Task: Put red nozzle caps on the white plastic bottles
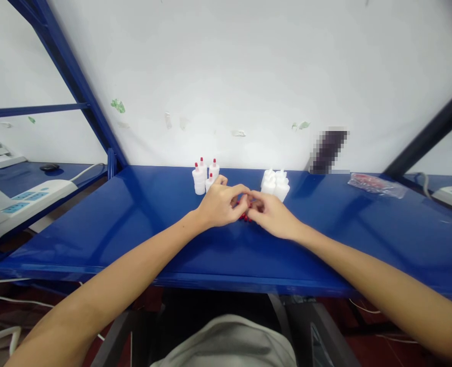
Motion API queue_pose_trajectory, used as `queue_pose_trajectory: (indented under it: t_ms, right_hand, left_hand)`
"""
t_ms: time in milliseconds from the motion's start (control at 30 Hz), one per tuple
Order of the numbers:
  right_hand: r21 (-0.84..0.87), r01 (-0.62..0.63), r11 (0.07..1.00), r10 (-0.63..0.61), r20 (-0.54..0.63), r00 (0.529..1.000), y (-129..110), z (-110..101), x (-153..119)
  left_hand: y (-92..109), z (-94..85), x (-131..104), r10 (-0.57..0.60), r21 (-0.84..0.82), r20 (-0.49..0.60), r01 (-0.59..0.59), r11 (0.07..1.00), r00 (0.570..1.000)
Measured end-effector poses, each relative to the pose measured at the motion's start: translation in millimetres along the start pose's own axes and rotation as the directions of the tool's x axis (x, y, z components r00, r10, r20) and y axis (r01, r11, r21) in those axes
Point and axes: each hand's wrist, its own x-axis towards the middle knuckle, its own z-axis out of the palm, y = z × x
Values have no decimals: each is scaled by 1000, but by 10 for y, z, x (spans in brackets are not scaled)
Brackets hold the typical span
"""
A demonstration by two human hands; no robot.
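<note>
My left hand (224,205) and my right hand (274,215) meet fingertip to fingertip over the middle of the blue table. Both have thumb and fingers pinched together; whatever is between them is hidden or too small to name. Small red caps (245,217) lie on the table just under my fingers, partly covered by them. Behind my left hand stand several white squeeze bottles (199,182) with red tips, the nearest partly hidden by that hand. A tight group of white bottles (275,184) without red tips is behind my right hand.
The blue table (134,239) ends at a white wall. A clear plastic bag with red contents (377,184) lies at the right, near a blurred dark object (328,152) against the wall. Blue posts (76,76) rise at the sides. A white power strip (30,201) is far left.
</note>
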Motion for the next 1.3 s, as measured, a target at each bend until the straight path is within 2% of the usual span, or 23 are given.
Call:
queue_pose_trajectory:
  t_ms: [67, 167, 267, 367, 467, 600, 700, 833, 1033, 1300]
  right_hand:
    - [295, -69, 953, 77, -15, 997, -10, 4, 21]
    - [580, -113, 807, 151, -18, 988, -38, 9, 42]
    - [710, -147, 689, 182, 26, 983, -74, 16, 39]
    - [756, -156, 636, 171, 59, 983, -86, 19, 31]
    - [751, -134, 647, 162, 36, 986, -47, 20, 37]
    - [644, -21, 765, 93, -78, 993, 48, 39, 34]
    - [543, 52, 838, -17, -69, 997, 90, 72, -4]
    - [460, 130, 878, -137, -20, 990, 112, 108, -58]
    - [363, 246, 899, -239, -64, 969, 122, 80, -91]
    - [243, 238, 940, -225, -83, 971, 54, 69, -106]
  left_hand:
    - [-4, -12, 10, 6, -28, -25, -6, 1000, 1000]
    - [-8, -23, -4, -14, -85, 44, 18, 996, 999]
    - [-19, -22, -37, -46, -117, 109, 59, 991, 993]
    - [-32, -17, -54, -14, -124, 74, 23, 992, 997]
    - [-24, -10, -43, 30, -133, 7, -29, 991, 1000]
    - [21, -2, -25, 76, -174, -28, -80, 981, 997]
    - [60, 2, -30, 118, -214, 18, -111, 970, 993]
    - [100, 7, -45, 149, -269, 105, -116, 956, 983]
    - [126, -10, -37, 101, -366, 172, -32, 930, 980]
    - [116, 0, -61, 24, -405, 270, 91, 910, 963]
